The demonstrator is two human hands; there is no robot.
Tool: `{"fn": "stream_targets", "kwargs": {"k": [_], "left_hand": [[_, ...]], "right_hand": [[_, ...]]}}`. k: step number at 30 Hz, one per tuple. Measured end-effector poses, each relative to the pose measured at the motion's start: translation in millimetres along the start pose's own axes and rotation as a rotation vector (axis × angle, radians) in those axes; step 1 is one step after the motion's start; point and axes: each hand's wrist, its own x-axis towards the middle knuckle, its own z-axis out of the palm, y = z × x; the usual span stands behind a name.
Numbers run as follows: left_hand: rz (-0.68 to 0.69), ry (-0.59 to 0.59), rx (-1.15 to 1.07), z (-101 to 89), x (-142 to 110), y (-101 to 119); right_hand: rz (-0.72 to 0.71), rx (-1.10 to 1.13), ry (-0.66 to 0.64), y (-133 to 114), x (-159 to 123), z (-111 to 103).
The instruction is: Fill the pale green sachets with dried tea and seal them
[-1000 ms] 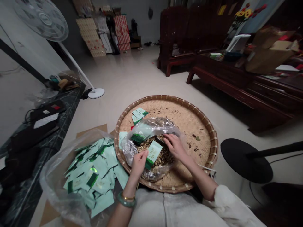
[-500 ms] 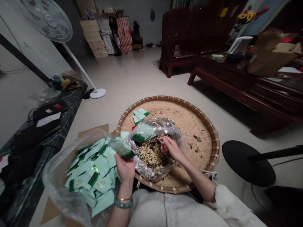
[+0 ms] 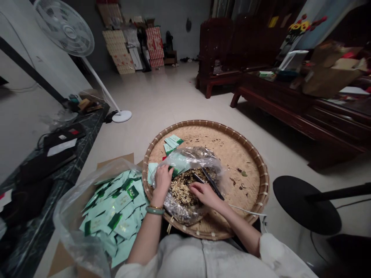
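My left hand (image 3: pixel 163 179) reaches over the left rim of an open clear plastic bag (image 3: pixel 185 218), fingers curled against a row of green packets (image 3: pixel 181 164) standing inside it. Its fingertips seem to grip one packet at the near end. Loose dried mix (image 3: pixel 181 191), pale flakes with dark bits, fills the bag's middle. Low over that mix, my right hand (image 3: pixel 204 193) has thumb and fingers drawn together; whatever they pinch is hidden. A black two-armed tool (image 3: pixel 214 185) with a white cord (image 3: pixel 246 209) lies beside it, across the bag's right side.
The bag sits on a round woven bamboo tray (image 3: pixel 252 154) with scattered dry bits. More packets (image 3: pixel 173 143) lie at its far left. A large plastic bag (image 3: pixel 68 216) full of pale green packets stands left. A black round base (image 3: pixel 305 204) is at right, a white fan (image 3: pixel 69 33) at far left.
My left hand has let go of the packet over the large bag and moved right to the packet row. My right hand has shifted slightly down, and the black tool now shows.
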Motion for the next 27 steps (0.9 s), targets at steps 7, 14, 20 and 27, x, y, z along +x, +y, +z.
{"fn": "stream_targets", "kwargs": {"k": [7,14,20,27], "left_hand": [[-0.010,0.004,-0.037,-1.6,8.0,-4.8],[0.277,0.087,-0.258,-2.0,-41.6,19.5],[0.140,-0.061,-0.479,3.2,-79.1,32.0],[-0.291,-0.109,-0.807,11.2,-80.4,26.9]], "right_hand": [[-0.040,0.094,0.003,3.4,-0.4,4.3],[0.215,0.748,0.191,9.9,14.7,14.8],[0.165,0.791,0.288,9.0,22.7,15.9],[-0.055,0.334,0.365,-0.5,6.1,10.9]]}}
